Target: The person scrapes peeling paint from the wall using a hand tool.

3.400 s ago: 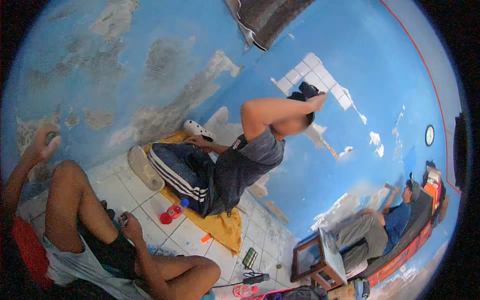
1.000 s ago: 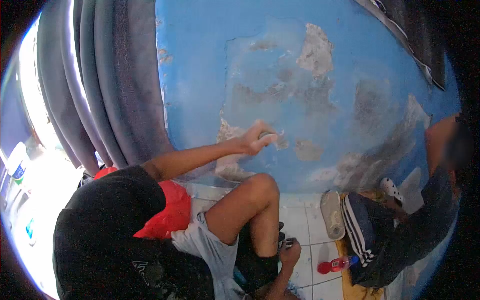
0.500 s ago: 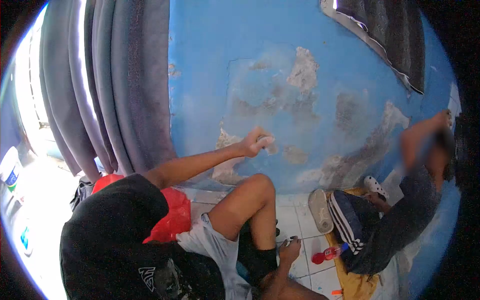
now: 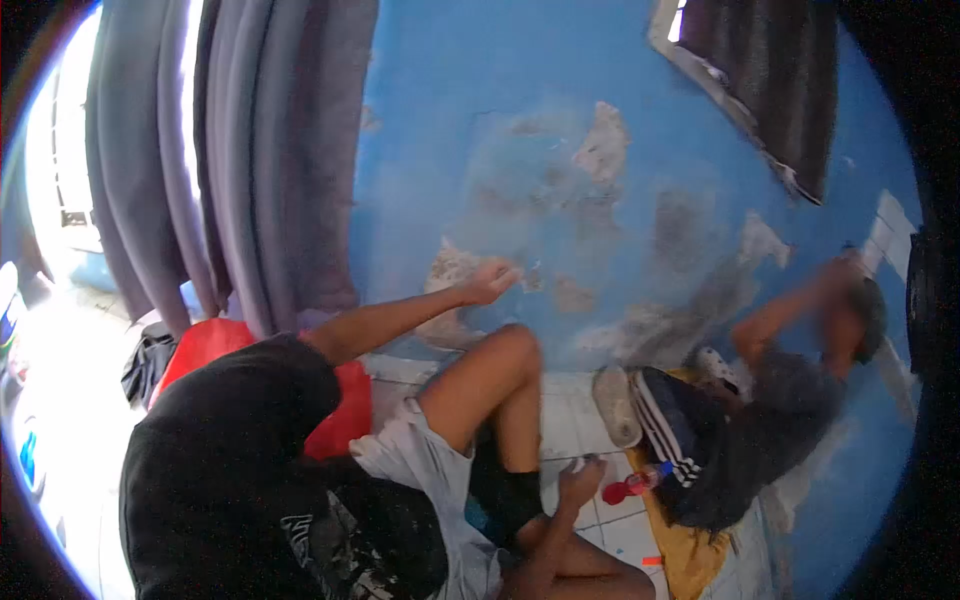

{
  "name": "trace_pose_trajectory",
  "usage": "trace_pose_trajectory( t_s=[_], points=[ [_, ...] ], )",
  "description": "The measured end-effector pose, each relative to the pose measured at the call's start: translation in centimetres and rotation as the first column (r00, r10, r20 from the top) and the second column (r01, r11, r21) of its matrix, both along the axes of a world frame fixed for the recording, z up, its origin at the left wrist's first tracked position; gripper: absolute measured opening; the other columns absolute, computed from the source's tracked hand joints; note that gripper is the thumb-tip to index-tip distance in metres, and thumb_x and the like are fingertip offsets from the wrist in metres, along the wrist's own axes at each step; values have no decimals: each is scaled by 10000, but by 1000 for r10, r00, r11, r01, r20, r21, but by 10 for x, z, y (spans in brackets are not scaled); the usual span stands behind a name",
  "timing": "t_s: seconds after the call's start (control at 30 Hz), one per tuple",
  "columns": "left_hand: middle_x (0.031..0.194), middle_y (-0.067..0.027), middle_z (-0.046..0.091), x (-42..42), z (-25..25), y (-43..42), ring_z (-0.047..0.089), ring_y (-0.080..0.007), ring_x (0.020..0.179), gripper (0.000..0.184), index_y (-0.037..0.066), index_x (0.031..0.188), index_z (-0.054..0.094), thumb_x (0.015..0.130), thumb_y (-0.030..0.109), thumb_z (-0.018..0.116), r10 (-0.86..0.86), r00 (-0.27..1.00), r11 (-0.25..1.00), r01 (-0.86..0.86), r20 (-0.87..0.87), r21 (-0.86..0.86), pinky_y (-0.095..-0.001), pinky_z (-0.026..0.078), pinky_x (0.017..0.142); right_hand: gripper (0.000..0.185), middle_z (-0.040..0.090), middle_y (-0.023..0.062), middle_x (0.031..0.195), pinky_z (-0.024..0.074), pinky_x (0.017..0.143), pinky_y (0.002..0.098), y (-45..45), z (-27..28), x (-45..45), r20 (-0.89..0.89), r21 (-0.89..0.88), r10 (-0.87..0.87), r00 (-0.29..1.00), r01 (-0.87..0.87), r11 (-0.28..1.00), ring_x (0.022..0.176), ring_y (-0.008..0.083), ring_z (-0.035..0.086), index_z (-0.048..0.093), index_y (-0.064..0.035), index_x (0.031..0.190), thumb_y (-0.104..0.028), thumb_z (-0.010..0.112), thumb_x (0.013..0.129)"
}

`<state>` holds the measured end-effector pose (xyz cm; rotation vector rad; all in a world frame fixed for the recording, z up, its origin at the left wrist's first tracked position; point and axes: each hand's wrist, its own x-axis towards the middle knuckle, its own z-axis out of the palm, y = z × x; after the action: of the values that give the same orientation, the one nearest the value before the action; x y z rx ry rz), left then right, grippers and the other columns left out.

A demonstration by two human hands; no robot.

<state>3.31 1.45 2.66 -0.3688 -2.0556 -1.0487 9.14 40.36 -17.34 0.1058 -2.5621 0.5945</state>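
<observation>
My left hand (image 4: 492,281) reaches out to the blue wall (image 4: 440,160), its fingers closed. A pale patch shows at the fingertips, but I cannot make out what they hold. Close beside the hand is a rough, peeled patch (image 4: 455,270) of bare plaster. Low over the white tiles (image 4: 570,425), near my bent knee, is my right hand (image 4: 580,482). Its fingers are curled round something small and greyish that is too blurred to name. A clear bottle with a red cap (image 4: 632,484) lies to the right of this hand.
Another person (image 4: 760,430) in dark clothes sits at the right, an arm raised to the wall. A worn pale sandal (image 4: 617,405) and a yellow cloth (image 4: 695,565) lie nearby. Grey curtains (image 4: 240,150) hang left, above a red thing (image 4: 215,345) behind my shoulder.
My left hand has shifted slightly left along the wall. The view has turned a little. The other person's raised arm has changed position near the head.
</observation>
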Motion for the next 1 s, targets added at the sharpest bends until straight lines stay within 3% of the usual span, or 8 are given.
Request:
trace_pose_trajectory(
  t_s=[0.1, 0.37, 0.53, 0.6, 0.77, 0.83, 0.9, 1.0],
  points=[
    [573, -79, 458, 37, 76, 15, 453, -229, 539, 430, 23, 671, 494, 882, 396, 457, -310, 951, 855, 272, -15, -442, -372, 396, 600, 299, 511, 235, 1022, 429, 830, 485, -7, 16, 3, -162, -20, 63, 985, -67, 998, 1001, 396, 491, 526, -3, 995, -183, 572, 761],
    [533, -150, 468, 151, 168, 41, 423, -233, 446, 276, -5, 661, 530, 816, 222, 513, -250, 597, 968, 165, -762, -188, -344, 340, 448, 269, 499, 216, 1009, 432, 813, 442, -32, 49, 18, -179, -43, 122, 976, -132, 990, 967, 382, 503, 522, 8, 984, -175, 567, 791],
    [871, -166, 631, 75, -68, -10, 574, -212, 712, 207, 15, 957, 595, 869, 160, 477, -5, 998, 1000, 3, -58, -25, -392, 448, 689, 295, 501, 238, 1032, 417, 854, 448, -45, 87, 55, -263, -49, 102, 959, -119, 992, 1022, 412, 487, 527, 14, 1005, -196, 570, 803],
    [988, -179, 637, 59, -26, -11, 609, -234, 806, 284, 36, 1107, 589, 879, 167, 482, -131, 938, 989, 102, -322, -103, -376, 458, 758, 403, 497, 284, 1110, 378, 932, 461, -46, 125, 64, -191, -169, 83, 978, -117, 979, 1123, 437, 451, 530, 52, 1077, -265, 559, 831],
    [494, -94, 327, 85, 181, -3, 311, -211, 457, 421, 17, 556, 381, 886, 256, 488, 5, 647, 977, -167, -762, -136, -359, 293, 465, 438, 547, 274, 1012, 409, 862, 458, -24, 95, 33, -338, -201, 60, 939, -135, 970, 981, 425, 510, 491, 108, 1109, -239, 554, 848],
    [471, -91, 322, 135, 228, -2, 302, -205, 415, 452, 16, 549, 370, 898, 284, 474, -267, 796, 961, 261, -543, -89, -333, 281, 428, 466, 520, 278, 1077, 424, 814, 452, -12, 68, 13, -510, -1, 16, 860, -20, 1000, 948, 424, 517, 474, 121, 1115, -245, 562, 841],
    [471, -80, 365, 168, 233, 10, 325, -189, 403, 457, 16, 560, 390, 900, 308, 475, -573, 483, 819, 359, -662, -447, -325, 295, 417, 465, 512, 286, 1089, 420, 829, 453, -12, 62, 12, -414, -64, -37, 909, 11, 998, 965, 427, 511, 476, 118, 1115, -244, 566, 837],
    [661, -111, 491, 47, 108, -29, 438, -195, 582, 344, 11, 712, 505, 898, 300, 500, -217, 877, 969, 142, -428, -200, -367, 368, 561, 477, 493, 309, 1117, 402, 869, 461, -8, 65, 13, -254, -129, -63, 965, 31, 991, 1009, 435, 493, 471, 116, 1127, -246, 568, 832]
  ],
)
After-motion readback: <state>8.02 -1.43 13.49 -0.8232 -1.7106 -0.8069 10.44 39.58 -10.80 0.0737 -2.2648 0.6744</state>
